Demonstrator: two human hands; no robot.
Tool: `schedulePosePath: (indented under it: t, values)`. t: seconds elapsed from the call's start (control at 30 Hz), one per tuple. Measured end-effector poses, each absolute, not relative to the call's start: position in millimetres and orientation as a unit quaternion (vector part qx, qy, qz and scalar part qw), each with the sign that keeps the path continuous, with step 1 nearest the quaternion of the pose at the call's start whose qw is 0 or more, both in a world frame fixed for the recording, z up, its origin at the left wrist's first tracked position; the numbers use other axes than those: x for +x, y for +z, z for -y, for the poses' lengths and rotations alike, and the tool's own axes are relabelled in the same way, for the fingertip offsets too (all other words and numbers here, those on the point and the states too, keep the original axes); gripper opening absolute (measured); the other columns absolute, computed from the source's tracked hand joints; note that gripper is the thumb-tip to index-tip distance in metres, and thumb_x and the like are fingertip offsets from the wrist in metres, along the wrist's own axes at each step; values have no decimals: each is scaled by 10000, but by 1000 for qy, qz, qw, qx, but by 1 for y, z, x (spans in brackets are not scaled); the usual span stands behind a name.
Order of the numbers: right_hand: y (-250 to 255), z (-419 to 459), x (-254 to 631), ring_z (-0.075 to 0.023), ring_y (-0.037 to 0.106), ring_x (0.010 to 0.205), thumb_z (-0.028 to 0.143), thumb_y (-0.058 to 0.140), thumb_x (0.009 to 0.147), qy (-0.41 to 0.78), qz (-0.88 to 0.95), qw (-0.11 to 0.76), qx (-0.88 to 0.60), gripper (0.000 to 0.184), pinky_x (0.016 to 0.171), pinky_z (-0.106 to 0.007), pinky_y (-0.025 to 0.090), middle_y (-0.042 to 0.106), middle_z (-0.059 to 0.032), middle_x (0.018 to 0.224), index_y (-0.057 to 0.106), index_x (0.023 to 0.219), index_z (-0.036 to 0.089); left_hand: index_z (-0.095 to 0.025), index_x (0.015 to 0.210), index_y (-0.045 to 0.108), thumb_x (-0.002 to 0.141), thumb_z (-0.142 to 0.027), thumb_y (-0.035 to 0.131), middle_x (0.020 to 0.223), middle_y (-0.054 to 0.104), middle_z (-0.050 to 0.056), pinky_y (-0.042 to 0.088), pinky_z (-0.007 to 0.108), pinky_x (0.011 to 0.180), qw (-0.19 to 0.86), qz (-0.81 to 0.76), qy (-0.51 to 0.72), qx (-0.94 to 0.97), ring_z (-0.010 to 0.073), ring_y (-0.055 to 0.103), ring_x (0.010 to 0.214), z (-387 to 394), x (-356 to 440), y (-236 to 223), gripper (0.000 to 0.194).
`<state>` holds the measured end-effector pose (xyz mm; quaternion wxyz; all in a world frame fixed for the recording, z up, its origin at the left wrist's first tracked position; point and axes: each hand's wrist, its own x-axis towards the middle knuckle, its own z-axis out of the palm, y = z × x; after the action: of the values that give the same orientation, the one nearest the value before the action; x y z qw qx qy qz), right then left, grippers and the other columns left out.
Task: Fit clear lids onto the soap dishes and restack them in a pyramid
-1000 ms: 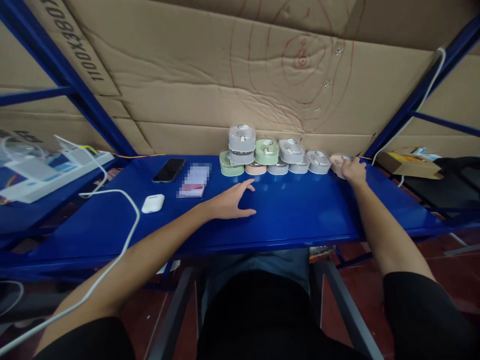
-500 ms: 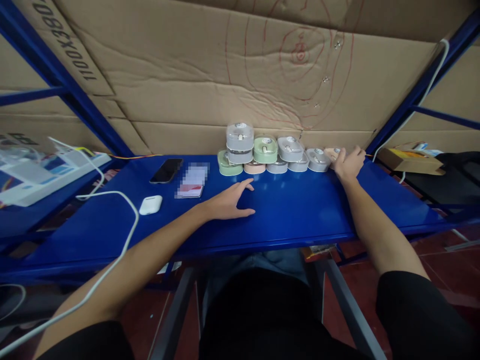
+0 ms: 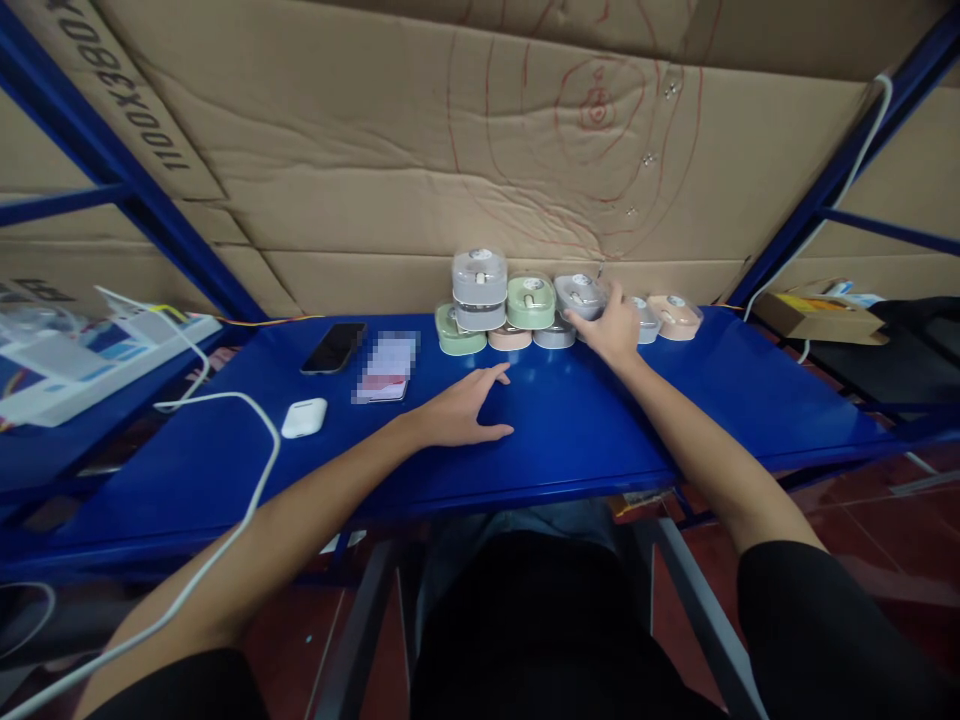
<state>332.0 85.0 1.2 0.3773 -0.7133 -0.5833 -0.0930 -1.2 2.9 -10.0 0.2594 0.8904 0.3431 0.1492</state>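
workshop or storeroom corner, by the look; which of the two, cannot tell. blue metal rack uprights (image 3: 180, 240) frame the bench (image 3: 585, 420). cardboard sheeting (image 3: 360, 150) as back wall, printed digits (image 3: 127, 90) and red drawn rings (image 3: 598, 112) on it. white power strip (image 3: 105, 372) at left. red tiled floor (image 3: 285, 640) below.

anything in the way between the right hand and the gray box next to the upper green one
Nothing visible is. The right hand is right at the gray box, overlapping its right side in view; whether it grips is unclear. The upper green box sits to the gray box's left, away from the hand.
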Motion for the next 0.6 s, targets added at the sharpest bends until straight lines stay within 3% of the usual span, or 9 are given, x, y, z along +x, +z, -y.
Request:
schedulePosePath:
  t: [0.23,0.43,0.6]
  values:
    - [4,-85,333,-501,648,1283,765,744,851,-88,599,375,-701,1075,1142,-721,449,774,-257,1308,455,1679,145,-218,1761,275,892,-608,773,1628,554,187,431,562,1279,258,-350,141,889,403,538,1525,-1,2,-5,1075]
    - [0,-92,334,-474,649,1278,651,734,872,-84,595,392,-697,885,1149,-707,448,785,-235,1303,574,1591,162,-228,1754,287,907,-578,770,1611,562,176,421,561,1296,257,-343,148,891,387,536,1523,1,3,-4,1036]
    - [0,-96,343,-462,646,1324,584,750,839,-58,572,437,-692,843,1172,-673,475,750,-232,1387,614,1548,149,-269,1751,301,904,-564,786,1600,574,161,429,582,1289,261,-342,159,889,388,550,1512,-1,1,-6,1020]
